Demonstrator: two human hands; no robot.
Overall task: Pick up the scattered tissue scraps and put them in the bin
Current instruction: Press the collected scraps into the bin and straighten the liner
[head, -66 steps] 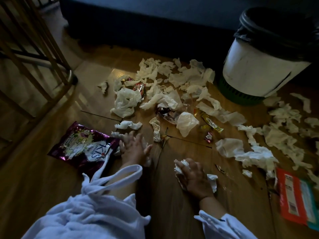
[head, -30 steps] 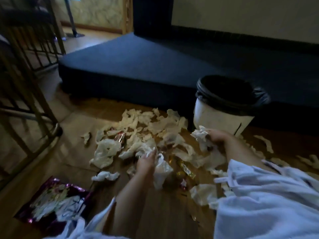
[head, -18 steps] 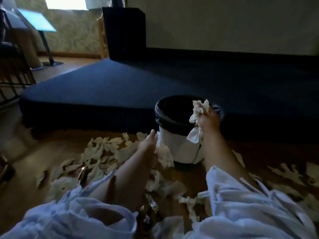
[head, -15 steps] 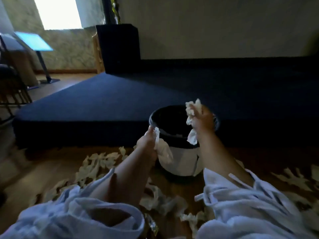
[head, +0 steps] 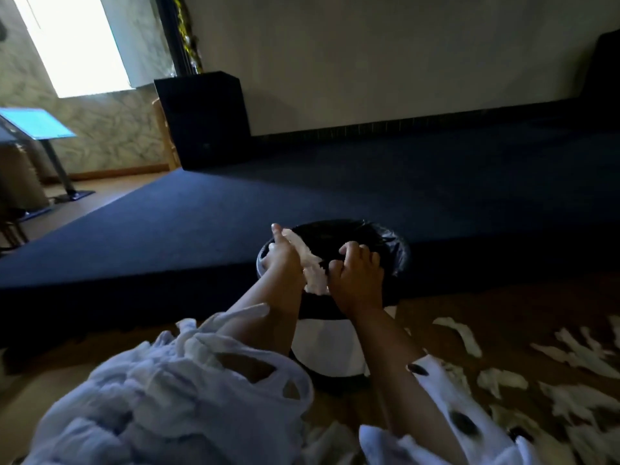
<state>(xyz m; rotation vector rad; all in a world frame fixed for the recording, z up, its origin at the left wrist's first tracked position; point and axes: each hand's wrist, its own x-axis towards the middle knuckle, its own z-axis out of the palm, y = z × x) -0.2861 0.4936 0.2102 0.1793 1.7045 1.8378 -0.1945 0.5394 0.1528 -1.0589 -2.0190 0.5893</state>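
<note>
The left hand [head: 281, 255] is pinching a tissue wad [head: 310, 268] over the black-lined bin [head: 330, 345]. The right hand [head: 356, 275] is curling beside it — whether round tissue, I cannot tell. Tissue scraps [head: 503, 380] are lying on the floor — likely featherlight, soft and tearable, so bunching them whole suits.

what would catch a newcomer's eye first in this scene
Two bare hands meet over the black-lined white bin at centre, the left hand holding a white tissue wad next to the curled right hand. White tissue scraps litter the wooden floor at lower right. A bright window glows at upper left, above the dark blue platform.
</note>
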